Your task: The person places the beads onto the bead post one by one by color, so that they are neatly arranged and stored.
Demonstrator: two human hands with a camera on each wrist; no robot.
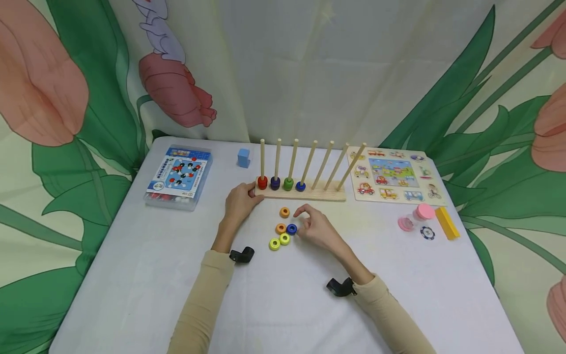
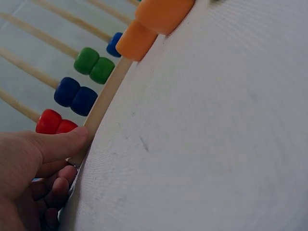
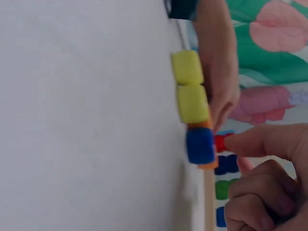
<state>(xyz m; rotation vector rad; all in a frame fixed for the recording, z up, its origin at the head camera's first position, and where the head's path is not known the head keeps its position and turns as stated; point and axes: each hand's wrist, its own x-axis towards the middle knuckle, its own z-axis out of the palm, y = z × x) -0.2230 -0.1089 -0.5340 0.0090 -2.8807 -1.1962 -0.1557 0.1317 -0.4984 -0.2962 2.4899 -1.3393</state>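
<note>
A wooden peg stand [image 1: 305, 193] carries upright pegs with beads: red [image 1: 263, 183], dark blue [image 1: 275, 183], green [image 1: 289, 184], and one blue bead [image 1: 300, 187] on the fourth peg. My left hand [image 1: 239, 202] grips the base's left end, thumb along the front edge [image 2: 77, 149]. In front of the stand lie loose beads: two orange ones [image 1: 281, 228], one blue [image 1: 292, 229] and two yellow [image 1: 285, 239]. Just right of them hovers my right hand [image 1: 319, 229], holding nothing, its index finger and thumb apart and other fingers curled.
A boxed molecule set [image 1: 179, 177] lies at the left, with a blue block [image 1: 243, 158] behind. On the right are a picture puzzle board [image 1: 393, 175], a pink-capped container [image 1: 423, 212], a poker chip [image 1: 427, 233] and a yellow block [image 1: 447, 223]. A printed curtain hangs behind.
</note>
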